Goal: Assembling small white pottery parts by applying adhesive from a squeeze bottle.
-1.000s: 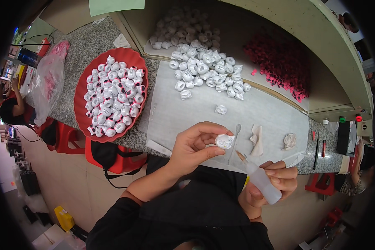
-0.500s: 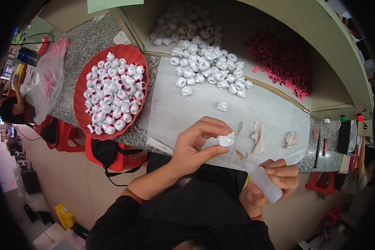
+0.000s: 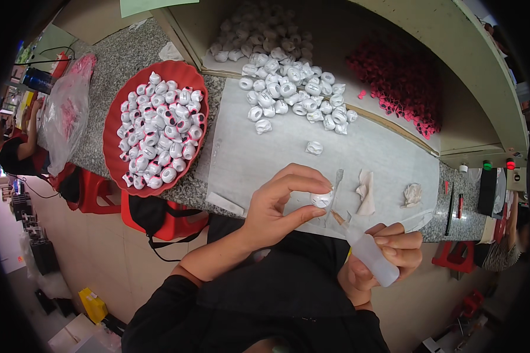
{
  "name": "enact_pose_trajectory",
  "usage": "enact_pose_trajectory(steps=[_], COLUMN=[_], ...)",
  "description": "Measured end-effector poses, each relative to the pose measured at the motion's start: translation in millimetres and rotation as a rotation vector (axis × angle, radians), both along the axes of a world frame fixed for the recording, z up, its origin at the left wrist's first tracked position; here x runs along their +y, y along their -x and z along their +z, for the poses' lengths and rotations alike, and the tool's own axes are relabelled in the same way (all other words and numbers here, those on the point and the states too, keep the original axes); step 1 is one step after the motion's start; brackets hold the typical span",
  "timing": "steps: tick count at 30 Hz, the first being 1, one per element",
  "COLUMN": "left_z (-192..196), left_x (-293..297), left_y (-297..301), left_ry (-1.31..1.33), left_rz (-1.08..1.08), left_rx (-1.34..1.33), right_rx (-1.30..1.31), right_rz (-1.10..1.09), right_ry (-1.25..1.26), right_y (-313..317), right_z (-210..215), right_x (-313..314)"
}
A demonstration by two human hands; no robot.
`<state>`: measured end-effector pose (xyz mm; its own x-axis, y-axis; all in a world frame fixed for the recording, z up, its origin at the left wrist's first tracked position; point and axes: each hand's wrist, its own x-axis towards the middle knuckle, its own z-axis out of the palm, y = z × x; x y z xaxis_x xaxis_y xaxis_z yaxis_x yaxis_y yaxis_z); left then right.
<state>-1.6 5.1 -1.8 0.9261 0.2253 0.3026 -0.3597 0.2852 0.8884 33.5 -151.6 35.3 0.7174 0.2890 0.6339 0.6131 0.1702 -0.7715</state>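
Note:
Between thumb and fingers, my left hand (image 3: 280, 206) pinches a small white rounded piece (image 3: 321, 200) with moulded folds. My right hand (image 3: 388, 253) is wrapped round a translucent squeeze bottle (image 3: 372, 256), tilted so its narrow tan tip (image 3: 337, 217) points at the white piece. The tip is close beside the piece; whether they touch I cannot tell. Both hands are above the white paper sheet (image 3: 229, 153). Beyond them lies a single white piece (image 3: 314, 147), and farther back a heap of similar white pieces (image 3: 288, 88) spreads out of the shelf.
A red scalloped tray (image 3: 113, 112) at left holds many white pieces with pink-and-black parts. Pink parts (image 3: 400, 88) are piled in the shelf at right. Crumpled tissues (image 3: 366, 194) lie on the paper. Red stools (image 3: 132, 215) stand below the counter; a person (image 3: 23, 144) sits far left.
The white piece has shifted very slightly in my left hand. My right hand and the bottle hold nearly the same place.

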Motion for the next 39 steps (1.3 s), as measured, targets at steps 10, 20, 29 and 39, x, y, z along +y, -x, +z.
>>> enact_pose_trajectory(steps=[10, 20, 29, 39], left_z=[-0.4, -3.1, -1.8, -5.2], left_x=[0.5, 6.9, 24.5, 20.3], left_y=[1.7, -3.1, -7.2, -8.9], left_ry=[0.032, 0.163, 0.257, 0.273], left_rz=[0.003, -0.013, 0.200, 0.099], left_rx=[0.051, 0.028, 0.112, 0.130], right_rx=[-0.002, 0.043, 0.384, -0.169], right_rz=[-0.023, -0.072, -0.062, -0.336], right_ry=[-0.105, -0.138, 0.377, 0.969], right_y=[-0.7, -17.0, -164.9, -196.8], right_z=[-3.3, -6.3, -48.8, -51.0], right_x=[3.8, 3.7, 19.9, 50.0])
